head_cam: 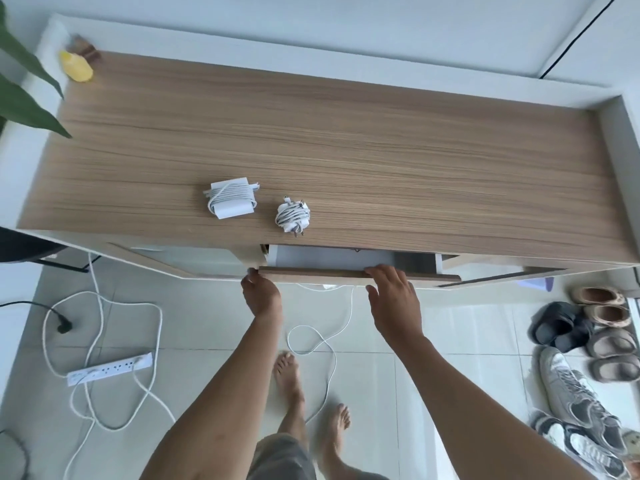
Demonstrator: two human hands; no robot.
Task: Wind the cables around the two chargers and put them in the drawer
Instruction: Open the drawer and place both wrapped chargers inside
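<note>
Two white chargers lie on the wooden cabinet top (381, 150), each with its cable wound around it. The larger square charger (230, 198) is on the left, the smaller charger (293, 217) just to its right, near the front edge. Below them the drawer (346, 259) stands partly open, showing a white inside. My left hand (260, 293) grips the left end of the drawer's wooden front. My right hand (391, 299) rests on the front's top edge further right, fingers curled over it.
A yellow object (77, 66) and a plant's leaves (20, 98) sit at the far left. On the tiled floor lie a power strip (109, 368) with loose white cables, another white cable (322, 344) by my bare feet, and several shoes (588, 358) at the right.
</note>
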